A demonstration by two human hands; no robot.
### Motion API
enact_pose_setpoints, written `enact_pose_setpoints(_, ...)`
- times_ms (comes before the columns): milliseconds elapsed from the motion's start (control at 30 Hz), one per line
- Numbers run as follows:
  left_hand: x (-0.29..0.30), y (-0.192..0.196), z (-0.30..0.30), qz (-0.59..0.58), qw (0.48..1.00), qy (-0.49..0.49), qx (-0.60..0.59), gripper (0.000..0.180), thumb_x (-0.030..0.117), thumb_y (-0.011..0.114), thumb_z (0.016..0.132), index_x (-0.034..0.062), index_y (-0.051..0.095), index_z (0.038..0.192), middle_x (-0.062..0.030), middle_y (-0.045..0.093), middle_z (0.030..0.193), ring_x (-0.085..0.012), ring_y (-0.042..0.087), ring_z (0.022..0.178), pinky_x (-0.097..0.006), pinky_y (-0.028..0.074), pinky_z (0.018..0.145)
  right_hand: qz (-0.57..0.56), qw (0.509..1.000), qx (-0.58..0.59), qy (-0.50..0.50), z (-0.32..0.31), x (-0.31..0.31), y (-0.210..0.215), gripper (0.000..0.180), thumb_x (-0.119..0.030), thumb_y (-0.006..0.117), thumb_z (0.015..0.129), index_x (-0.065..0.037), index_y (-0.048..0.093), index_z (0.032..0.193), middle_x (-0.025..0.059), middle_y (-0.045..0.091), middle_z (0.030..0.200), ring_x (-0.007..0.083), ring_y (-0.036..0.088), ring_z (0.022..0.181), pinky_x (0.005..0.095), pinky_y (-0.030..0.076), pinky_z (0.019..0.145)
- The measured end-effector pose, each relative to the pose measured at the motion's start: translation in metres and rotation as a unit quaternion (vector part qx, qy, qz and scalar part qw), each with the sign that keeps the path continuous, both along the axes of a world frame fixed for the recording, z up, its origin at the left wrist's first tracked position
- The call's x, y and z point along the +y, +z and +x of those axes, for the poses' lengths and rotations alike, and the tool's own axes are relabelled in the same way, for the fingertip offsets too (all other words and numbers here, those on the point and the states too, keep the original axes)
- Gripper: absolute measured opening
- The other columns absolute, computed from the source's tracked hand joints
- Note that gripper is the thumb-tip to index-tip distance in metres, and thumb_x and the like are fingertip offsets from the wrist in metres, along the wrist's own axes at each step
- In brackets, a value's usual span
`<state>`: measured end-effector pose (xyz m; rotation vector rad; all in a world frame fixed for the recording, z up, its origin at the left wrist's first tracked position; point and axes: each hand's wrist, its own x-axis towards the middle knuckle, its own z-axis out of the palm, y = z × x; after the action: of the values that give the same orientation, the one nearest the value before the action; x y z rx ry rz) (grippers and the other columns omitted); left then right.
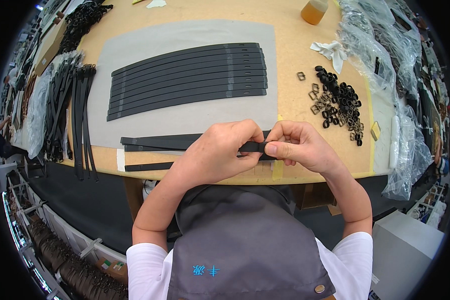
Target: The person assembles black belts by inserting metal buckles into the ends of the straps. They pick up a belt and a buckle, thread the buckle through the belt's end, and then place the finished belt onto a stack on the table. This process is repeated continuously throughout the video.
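Observation:
Both my hands meet over the front of the work table. My left hand [217,150] is closed on a black strap [252,147], its thumb and fingers curled round it. Just to the right, my right hand [301,146] pinches the end of that strap between thumb and forefinger. Whether a small part sits in this pinch is hidden by the fingers. Under and beside my left forearm lie more loose black straps [147,142]. One separate strap [147,167] runs along the table's front edge. Beyond my hands, several black straps [185,82] lie side by side.
A grey mat [185,35] lies under the row of straps. On the right is a heap of metal buckles [315,88] and black loops [346,95]. Bundled straps [60,110] hang over the left edge. A bottle of amber liquid [313,12] stands at the back; clear plastic [410,155] covers the right.

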<state>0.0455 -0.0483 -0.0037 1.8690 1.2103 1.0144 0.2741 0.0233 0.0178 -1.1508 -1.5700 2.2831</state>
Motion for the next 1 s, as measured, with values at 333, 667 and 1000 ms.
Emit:
enact_pose_setpoints(333,0.0000,-0.0001,0.0025,0.009,1.000,0.001,-0.007,0.020,-0.001,0.078,0.079,0.0008,0.065,0.094,-0.0096,0.070,0.078,-0.0194,0.072,0.068,-0.030,0.056,0.060,0.012,1.000,0.010,-0.019,0.0001,-0.0027,-0.0049,0.024,-0.026,0.081,0.095,-0.005,0.070,0.098,-0.0027,0.068,0.081,0.0016,0.055,0.064,0.0192,0.044,0.056)
enact_pose_setpoints(667,-0.0010,0.0012,0.0034,0.020,1.000,0.003,0.005,0.020,-0.003,0.077,0.078,0.0014,0.065,0.093,-0.0100,0.070,0.078,-0.0216,0.071,0.067,-0.031,0.056,0.060,0.037,0.999,0.014,-0.021,-0.0019,-0.0051,-0.0034,0.023,-0.025,0.080,0.097,-0.005,0.070,0.098,-0.0038,0.068,0.081,-0.0003,0.053,0.065,0.0186,0.044,0.056)
enact_pose_setpoints(1000,-0.0021,0.0023,0.0031,0.012,1.000,0.000,-0.013,0.020,0.000,0.080,0.079,0.0013,0.066,0.094,-0.0090,0.070,0.079,-0.0208,0.071,0.068,-0.031,0.055,0.059,0.053,0.998,-0.008,-0.015,-0.0031,-0.0068,0.0004,0.024,-0.026,0.079,0.098,-0.004,0.070,0.096,-0.0038,0.068,0.081,0.0001,0.055,0.069,0.0198,0.043,0.059)
